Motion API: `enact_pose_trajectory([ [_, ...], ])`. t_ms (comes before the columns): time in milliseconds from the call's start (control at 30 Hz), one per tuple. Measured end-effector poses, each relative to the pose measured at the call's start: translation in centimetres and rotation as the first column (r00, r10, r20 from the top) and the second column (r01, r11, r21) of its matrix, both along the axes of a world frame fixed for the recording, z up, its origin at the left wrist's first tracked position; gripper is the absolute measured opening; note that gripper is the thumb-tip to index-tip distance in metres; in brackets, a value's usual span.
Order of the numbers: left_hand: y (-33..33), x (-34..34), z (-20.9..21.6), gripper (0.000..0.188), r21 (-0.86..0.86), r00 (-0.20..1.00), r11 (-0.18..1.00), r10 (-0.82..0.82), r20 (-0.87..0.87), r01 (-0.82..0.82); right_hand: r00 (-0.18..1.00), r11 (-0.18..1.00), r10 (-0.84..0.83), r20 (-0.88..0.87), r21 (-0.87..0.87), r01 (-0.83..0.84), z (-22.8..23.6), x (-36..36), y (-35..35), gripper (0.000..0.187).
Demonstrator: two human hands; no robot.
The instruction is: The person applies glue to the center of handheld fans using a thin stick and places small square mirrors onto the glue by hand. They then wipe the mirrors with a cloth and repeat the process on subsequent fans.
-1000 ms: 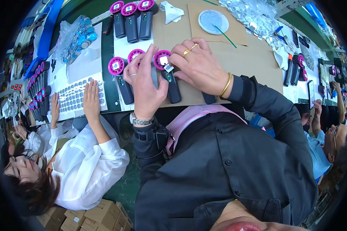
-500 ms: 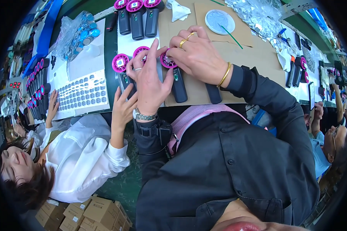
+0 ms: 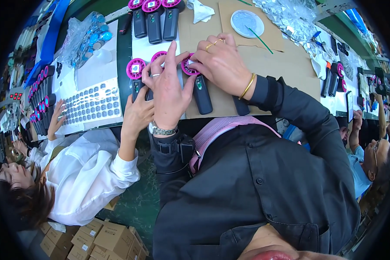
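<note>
A handheld fan with a magenta round head (image 3: 188, 69) and a dark grey handle (image 3: 203, 99) lies on the table in front of me. My left hand (image 3: 170, 89) grips the rim of its head between thumb and bent fingers, index finger stretched out. The fingertips of my right hand (image 3: 223, 65) are pinched together over the middle of the head; a whitish bit shows there, too covered to name. Left of my hand are two more such fans, one with a square white sticker (image 3: 136, 68) at its centre. Another dark handle (image 3: 240, 105) lies below my right wrist.
A co-worker's hand (image 3: 138, 113) touches a fan handle beside my left wrist. Three fans (image 3: 153, 26) lie at the back. A round white dish (image 3: 247, 24) with a green stick, clear plastic scraps (image 3: 286, 15) and a sheet of stickers (image 3: 93, 104) lie around.
My right hand has shifted slightly down, its fingers still over the fan's middle. The co-worker's near hand has drawn in around the handle; their other hand has lifted a little.
</note>
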State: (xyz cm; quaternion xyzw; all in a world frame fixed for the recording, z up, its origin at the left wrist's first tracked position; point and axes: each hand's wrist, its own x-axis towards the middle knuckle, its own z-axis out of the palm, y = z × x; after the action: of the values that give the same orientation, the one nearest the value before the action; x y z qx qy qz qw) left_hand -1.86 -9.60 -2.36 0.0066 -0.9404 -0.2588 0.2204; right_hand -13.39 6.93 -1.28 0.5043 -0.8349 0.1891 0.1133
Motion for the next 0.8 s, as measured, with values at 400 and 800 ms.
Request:
enact_pose_trajectory([
  [400, 0.0, 0.1, 0.0, 0.093, 0.091, 0.999, 0.995, -0.048, 0.017, 0.047, 0.980, 0.982, 0.188, -0.069, 0.030, -0.186, 0.6, 0.6, 2.0, 0.029],
  [800, 1.5, -2.1, -1.0, 0.084, 0.215, 0.992, 0.969, -0.123, 0.005, 0.119, 0.945, 0.943, -0.313, -0.092, -0.153, 0.297, 0.7, -5.1, 12.1, 0.037],
])
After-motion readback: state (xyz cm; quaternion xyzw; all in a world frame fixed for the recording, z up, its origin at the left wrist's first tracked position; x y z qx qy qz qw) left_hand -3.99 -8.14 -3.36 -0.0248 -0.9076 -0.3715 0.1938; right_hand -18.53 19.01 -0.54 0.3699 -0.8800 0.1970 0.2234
